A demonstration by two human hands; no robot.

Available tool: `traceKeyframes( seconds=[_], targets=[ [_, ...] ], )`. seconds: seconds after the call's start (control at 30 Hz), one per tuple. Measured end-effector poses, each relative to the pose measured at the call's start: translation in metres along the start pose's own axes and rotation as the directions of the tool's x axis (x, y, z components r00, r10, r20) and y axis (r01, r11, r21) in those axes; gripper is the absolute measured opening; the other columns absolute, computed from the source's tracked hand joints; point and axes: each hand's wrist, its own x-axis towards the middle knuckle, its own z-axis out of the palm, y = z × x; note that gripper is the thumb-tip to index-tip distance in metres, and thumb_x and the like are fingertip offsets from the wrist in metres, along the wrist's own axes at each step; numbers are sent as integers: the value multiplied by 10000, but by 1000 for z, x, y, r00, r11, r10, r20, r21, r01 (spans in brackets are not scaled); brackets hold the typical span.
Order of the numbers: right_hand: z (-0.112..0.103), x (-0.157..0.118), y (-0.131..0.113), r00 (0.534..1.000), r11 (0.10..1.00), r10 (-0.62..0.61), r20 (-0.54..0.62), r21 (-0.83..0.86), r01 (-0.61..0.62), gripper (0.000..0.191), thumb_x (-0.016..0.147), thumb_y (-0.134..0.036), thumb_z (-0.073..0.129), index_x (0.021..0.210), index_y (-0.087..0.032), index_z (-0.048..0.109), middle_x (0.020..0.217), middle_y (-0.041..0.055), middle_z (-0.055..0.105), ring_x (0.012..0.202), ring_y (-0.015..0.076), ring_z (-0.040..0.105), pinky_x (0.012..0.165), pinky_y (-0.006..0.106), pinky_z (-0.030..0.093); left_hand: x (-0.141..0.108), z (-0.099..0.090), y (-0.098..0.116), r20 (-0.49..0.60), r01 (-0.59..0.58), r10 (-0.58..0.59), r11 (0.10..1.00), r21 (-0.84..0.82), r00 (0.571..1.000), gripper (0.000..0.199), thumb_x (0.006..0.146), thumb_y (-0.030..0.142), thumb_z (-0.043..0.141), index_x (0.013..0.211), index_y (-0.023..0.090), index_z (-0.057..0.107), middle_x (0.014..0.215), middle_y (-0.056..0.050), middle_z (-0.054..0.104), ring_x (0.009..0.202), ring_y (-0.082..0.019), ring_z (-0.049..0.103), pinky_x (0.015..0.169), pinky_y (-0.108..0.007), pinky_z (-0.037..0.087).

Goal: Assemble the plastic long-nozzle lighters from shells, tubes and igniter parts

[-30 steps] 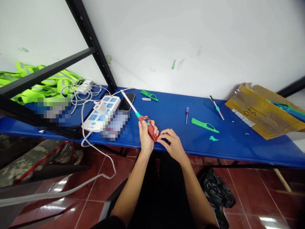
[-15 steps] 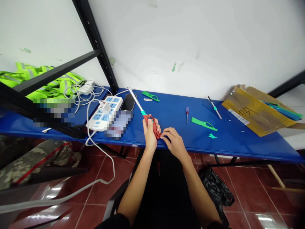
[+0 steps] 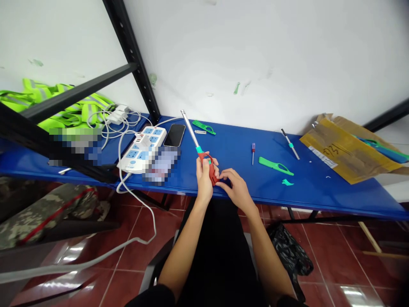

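The left hand clasps a red lighter (metal tube pointing far); the right hand touches its near end, grip unclear.

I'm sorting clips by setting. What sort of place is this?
Likely a small workshop or assembly bench, judging by the screwdriver, the loose green handle-shaped piece and the blue worktop they lie on.

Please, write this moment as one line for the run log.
left hand: grips red lighter; right hand: at lighter's lower end; screwdriver: on blue table
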Motion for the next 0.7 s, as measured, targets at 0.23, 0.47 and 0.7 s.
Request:
traceKeyframes(
  seconds=[0.23,0.47,0.7],
  targets=[
    [-10,12,4,953,881,167,251,396,-259,348,1003,-508,769,1194,-217,780,1081,52,830,987,223,758,965,382,575,-1,-1,7,32,79,-75,989,-126,997,551,948,691,779,1253,244,670,927,-23,739,767,-146,688,753,-283,579],
    [-3,16,0,961,827,264,83,494,-269,459,868,-624,849,1020,-193,802,942,64,825,789,200,731,782,348,601,3,-3,-6,183,255,-285,952,169,941,672,890,722,813,1165,112,751,990,-160,836,882,-272,805,819,-369,609],
    [-99,64,27,904,798,363,-225,-426,-426,500,1064,-653,609,1160,-196,789,1020,135,835,926,294,769,839,381,555,8,-3,1,23,238,-238,971,20,971,544,936,620,831,1103,112,734,662,25,610,695,-160,663,692,-277,531]
  ],
)
